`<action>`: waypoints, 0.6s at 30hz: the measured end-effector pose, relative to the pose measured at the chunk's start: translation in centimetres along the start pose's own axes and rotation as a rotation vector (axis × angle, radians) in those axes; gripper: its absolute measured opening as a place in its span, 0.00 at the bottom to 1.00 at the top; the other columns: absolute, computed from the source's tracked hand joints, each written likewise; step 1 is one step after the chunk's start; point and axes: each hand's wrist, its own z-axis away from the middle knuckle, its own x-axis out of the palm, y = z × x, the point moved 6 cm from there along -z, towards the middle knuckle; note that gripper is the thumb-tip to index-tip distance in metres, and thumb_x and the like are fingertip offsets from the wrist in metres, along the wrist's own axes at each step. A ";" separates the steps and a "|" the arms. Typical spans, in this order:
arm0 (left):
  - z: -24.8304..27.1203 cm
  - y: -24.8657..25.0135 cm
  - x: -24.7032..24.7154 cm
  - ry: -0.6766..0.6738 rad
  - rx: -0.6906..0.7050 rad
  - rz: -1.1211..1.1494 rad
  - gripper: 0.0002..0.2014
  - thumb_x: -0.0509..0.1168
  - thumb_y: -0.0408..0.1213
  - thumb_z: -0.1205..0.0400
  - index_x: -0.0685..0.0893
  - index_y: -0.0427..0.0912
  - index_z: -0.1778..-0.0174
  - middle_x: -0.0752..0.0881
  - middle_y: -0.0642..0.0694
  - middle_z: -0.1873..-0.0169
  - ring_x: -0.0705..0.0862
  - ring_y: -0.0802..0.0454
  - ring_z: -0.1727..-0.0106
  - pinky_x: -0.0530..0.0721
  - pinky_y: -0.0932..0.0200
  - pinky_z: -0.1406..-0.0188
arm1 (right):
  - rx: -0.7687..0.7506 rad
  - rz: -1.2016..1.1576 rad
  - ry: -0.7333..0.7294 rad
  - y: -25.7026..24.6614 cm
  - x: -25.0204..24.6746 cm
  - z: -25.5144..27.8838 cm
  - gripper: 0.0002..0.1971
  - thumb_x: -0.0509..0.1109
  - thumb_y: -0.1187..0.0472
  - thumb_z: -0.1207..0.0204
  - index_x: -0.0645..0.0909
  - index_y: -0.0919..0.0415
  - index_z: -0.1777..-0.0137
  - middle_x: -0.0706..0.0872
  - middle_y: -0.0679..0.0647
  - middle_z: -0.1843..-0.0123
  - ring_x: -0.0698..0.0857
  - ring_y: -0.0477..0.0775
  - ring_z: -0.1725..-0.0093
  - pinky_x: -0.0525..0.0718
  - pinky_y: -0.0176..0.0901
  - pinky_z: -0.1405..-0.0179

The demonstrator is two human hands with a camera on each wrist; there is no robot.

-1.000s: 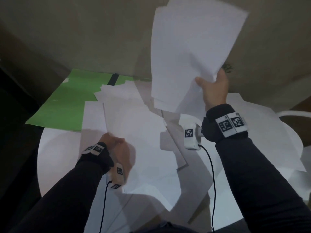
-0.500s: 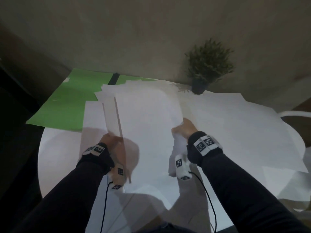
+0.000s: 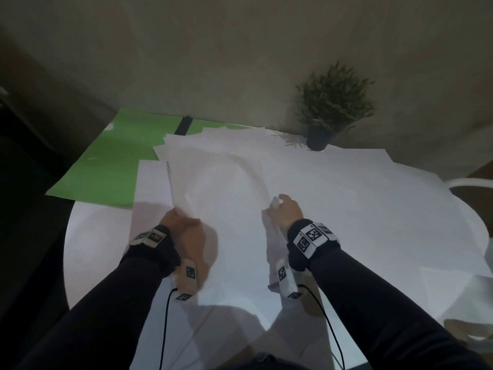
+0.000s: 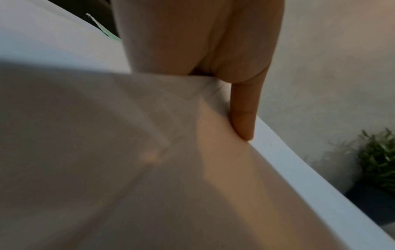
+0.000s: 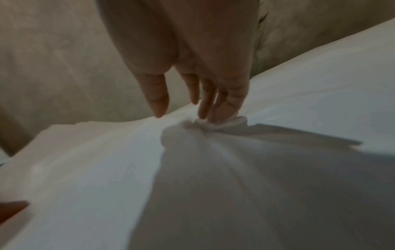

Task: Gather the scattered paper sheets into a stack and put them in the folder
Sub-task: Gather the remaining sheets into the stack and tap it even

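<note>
A bundle of white paper sheets (image 3: pixel 221 190) sags between my two hands above the table. My left hand (image 3: pixel 182 220) grips its left edge, and the thumb (image 4: pixel 243 118) lies along the paper (image 4: pixel 128 169) in the left wrist view. My right hand (image 3: pixel 282 209) pinches the right edge, where the fingers (image 5: pixel 213 104) crumple the paper (image 5: pixel 215 125). The open green folder (image 3: pixel 106 169) lies at the back left, partly under loose sheets. More white sheets (image 3: pixel 373 209) lie spread over the right of the table.
A small potted plant (image 3: pixel 330 110) stands at the back of the round white table (image 3: pixel 88 249), against the wall. A white chair back (image 3: pixel 472 182) shows at the right edge. Sheets hang over the table's near edge (image 3: pixel 213 329).
My right hand has come down from high up with its sheets and laid them on the bundle held by my left hand. Both hands now hold the bundle by opposite edges.
</note>
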 end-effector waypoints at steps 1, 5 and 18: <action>0.5 0.5 0.0 -0.014 0.017 -0.016 0.15 0.77 0.30 0.33 0.83 0.28 0.54 0.86 0.27 0.56 0.85 0.29 0.49 0.82 0.36 0.42 | 0.024 -0.006 0.036 0.6 -0.8 -0.4 0.33 0.70 0.53 0.27 0.64 0.60 0.23 0.74 0.61 0.28 0.75 0.64 0.30 0.77 0.49 0.35; 3.7 4.4 1.2 -0.131 0.163 0.160 0.09 0.70 0.21 0.27 0.84 0.35 0.54 0.87 0.40 0.61 0.83 0.40 0.53 0.84 0.55 0.59 | 0.015 -0.253 -0.036 1.5 -2.1 -1.0 0.47 0.76 0.48 0.29 0.52 0.61 0.17 0.65 0.61 0.20 0.68 0.61 0.22 0.69 0.54 0.24; 10.4 19.1 2.8 0.019 0.673 0.342 0.12 0.66 0.34 0.19 0.80 0.41 0.39 0.86 0.56 0.52 0.85 0.63 0.51 0.81 0.72 0.53 | -0.547 -0.774 0.384 -10.1 -11.1 5.7 0.11 0.70 0.70 0.24 0.79 0.60 0.44 0.86 0.53 0.48 0.85 0.50 0.48 0.84 0.42 0.42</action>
